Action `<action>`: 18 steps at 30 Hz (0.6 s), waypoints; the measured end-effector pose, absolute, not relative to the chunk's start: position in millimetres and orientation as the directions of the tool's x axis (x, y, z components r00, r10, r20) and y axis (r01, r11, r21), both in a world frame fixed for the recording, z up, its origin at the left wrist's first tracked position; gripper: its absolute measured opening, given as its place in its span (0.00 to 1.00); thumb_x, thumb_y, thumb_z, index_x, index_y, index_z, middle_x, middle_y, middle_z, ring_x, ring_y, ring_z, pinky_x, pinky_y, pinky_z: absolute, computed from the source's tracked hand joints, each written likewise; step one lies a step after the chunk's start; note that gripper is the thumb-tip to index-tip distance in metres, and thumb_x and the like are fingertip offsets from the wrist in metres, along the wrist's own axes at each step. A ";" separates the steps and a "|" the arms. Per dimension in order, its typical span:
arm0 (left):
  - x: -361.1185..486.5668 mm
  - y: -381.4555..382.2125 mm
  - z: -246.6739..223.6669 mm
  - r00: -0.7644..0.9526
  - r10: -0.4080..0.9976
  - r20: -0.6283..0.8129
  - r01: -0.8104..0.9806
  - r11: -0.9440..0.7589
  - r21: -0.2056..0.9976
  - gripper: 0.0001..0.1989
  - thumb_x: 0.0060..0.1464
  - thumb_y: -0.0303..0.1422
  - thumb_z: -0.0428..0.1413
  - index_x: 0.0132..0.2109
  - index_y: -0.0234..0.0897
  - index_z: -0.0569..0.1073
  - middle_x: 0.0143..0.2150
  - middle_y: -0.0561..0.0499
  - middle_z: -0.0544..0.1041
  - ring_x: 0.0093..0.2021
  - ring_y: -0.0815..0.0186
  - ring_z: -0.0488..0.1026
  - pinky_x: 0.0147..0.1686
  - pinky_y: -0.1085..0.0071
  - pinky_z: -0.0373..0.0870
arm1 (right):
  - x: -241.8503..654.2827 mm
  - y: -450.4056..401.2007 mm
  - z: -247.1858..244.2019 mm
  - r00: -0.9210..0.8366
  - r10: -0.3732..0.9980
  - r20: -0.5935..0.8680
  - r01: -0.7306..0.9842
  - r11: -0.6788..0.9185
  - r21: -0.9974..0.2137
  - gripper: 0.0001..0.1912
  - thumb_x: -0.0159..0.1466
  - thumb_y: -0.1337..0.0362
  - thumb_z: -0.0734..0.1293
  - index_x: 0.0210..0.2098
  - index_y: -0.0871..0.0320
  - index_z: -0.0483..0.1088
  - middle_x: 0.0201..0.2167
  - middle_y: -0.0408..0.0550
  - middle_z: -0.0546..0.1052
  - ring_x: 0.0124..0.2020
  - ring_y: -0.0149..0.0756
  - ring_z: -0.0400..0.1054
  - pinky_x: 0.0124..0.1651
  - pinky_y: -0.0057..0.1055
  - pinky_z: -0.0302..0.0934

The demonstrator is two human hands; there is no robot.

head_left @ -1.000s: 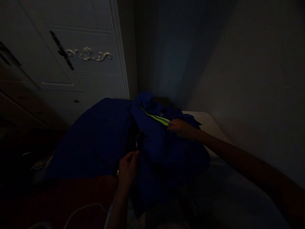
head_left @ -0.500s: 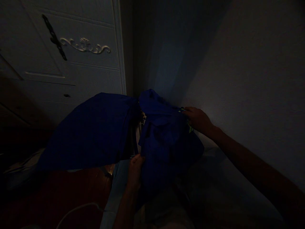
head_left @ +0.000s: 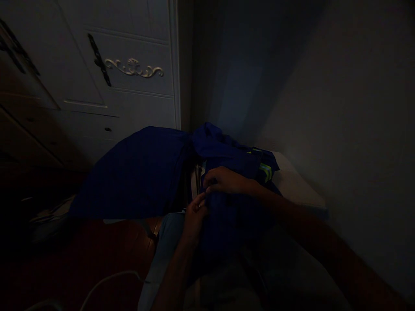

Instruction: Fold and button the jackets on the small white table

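In the dim head view a dark blue garment with yellow-green reflective strips, apparently a work jacket (head_left: pixel 233 216), lies bunched before me. My left hand (head_left: pixel 195 216) pinches its left edge low down. Just above, my right hand (head_left: pixel 223 179) is closed with curled fingers at the same edge; whatever lies between its fingertips is too dark to see. The two hands nearly touch. To their left spreads a smooth blue cloth panel (head_left: pixel 136 172); a narrow dark gap with pale strips separates it from the jacket.
A white cabinet (head_left: pixel 142 108) with dark handles and a scroll ornament stands behind on the left. A pale wall (head_left: pixel 340 129) rises on the right, with a light cushion-like block (head_left: pixel 298 183) against it. A white cable (head_left: pixel 110 276) crosses the reddish floor (head_left: pixel 97 255).
My right hand has left the jacket's reflective strip on the right and come over to the left edge, beside my left hand. The left hand stays at that edge. The view has shifted slightly left.
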State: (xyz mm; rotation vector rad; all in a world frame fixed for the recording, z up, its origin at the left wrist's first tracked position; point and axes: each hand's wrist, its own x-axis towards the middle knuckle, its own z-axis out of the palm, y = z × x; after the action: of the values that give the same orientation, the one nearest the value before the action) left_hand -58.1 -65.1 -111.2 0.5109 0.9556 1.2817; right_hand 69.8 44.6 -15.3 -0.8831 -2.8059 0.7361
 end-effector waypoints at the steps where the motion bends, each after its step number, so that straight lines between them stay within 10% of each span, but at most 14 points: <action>1: -59.5 -63.2 -113.9 -0.010 0.955 -0.295 -0.576 0.236 0.783 0.27 0.37 0.32 0.61 0.49 0.33 0.76 0.36 0.48 0.79 0.32 0.64 0.74 0.33 0.72 0.68 | 72.5 43.1 -18.5 -0.835 0.550 0.024 0.473 0.739 -0.480 0.04 0.60 0.71 0.69 0.36 0.60 0.76 0.36 0.47 0.79 0.39 0.36 0.73 0.43 0.30 0.63; 9: -55.8 -40.7 -106.2 -0.048 0.974 -0.223 -0.396 0.186 0.899 0.23 0.43 0.51 0.63 0.33 0.32 0.77 0.25 0.52 0.74 0.26 0.68 0.69 0.28 0.74 0.63 | 107.8 12.3 -59.7 -0.669 0.462 0.582 0.342 0.887 -0.311 0.08 0.66 0.70 0.64 0.34 0.58 0.75 0.38 0.50 0.75 0.41 0.37 0.67 0.46 0.35 0.59; 18: -30.3 -52.3 -105.6 -0.324 0.946 0.032 -0.102 -0.068 0.992 0.24 0.55 0.47 0.55 0.20 0.37 0.58 0.20 0.58 0.51 0.22 0.73 0.49 0.21 0.74 0.46 | 112.8 -19.7 -63.0 -0.320 0.906 0.276 0.636 0.421 -0.646 0.14 0.66 0.54 0.65 0.32 0.59 0.67 0.28 0.43 0.71 0.30 0.32 0.65 0.34 0.28 0.57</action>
State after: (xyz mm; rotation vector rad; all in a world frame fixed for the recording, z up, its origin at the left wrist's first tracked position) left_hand -30.3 -52.3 -105.6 0.9893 1.3327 1.5357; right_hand 112.8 -19.7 -63.0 -1.2992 -2.0659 0.5706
